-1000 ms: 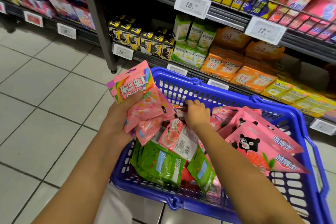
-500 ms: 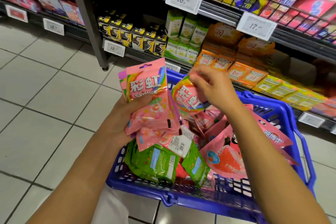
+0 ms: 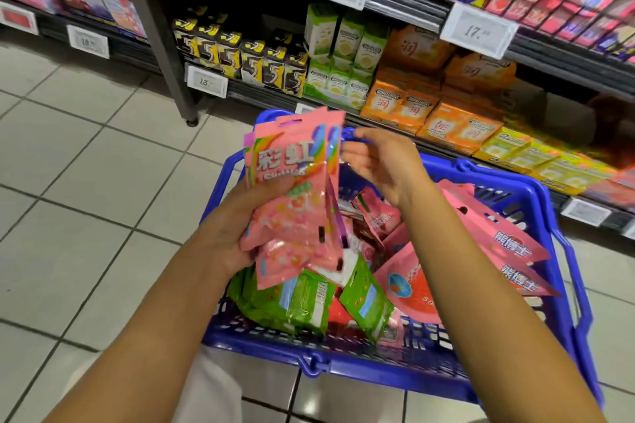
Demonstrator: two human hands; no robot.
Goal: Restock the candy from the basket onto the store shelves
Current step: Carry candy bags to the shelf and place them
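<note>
The left hand [image 3: 237, 216] grips a fanned stack of pink bags [image 3: 295, 203] upright over the left edge of the blue basket [image 3: 378, 371], hiding that rim and part of the green bags [image 3: 292, 302] lying along the near left wall. The right hand [image 3: 385, 165] hangs just beside the stack with fingers loosely spread, holding nothing, its forearm covering bear-printed pink packs [image 3: 508, 244] at the right wall. Beyond the far rim, shelves [image 3: 412, 7] carry blurred gum boxes [image 3: 433, 106], their right end smeared and cut off.

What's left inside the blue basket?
The blue basket holds green candy bags and pink bear-print bags. Anything beneath them is covered.
</note>
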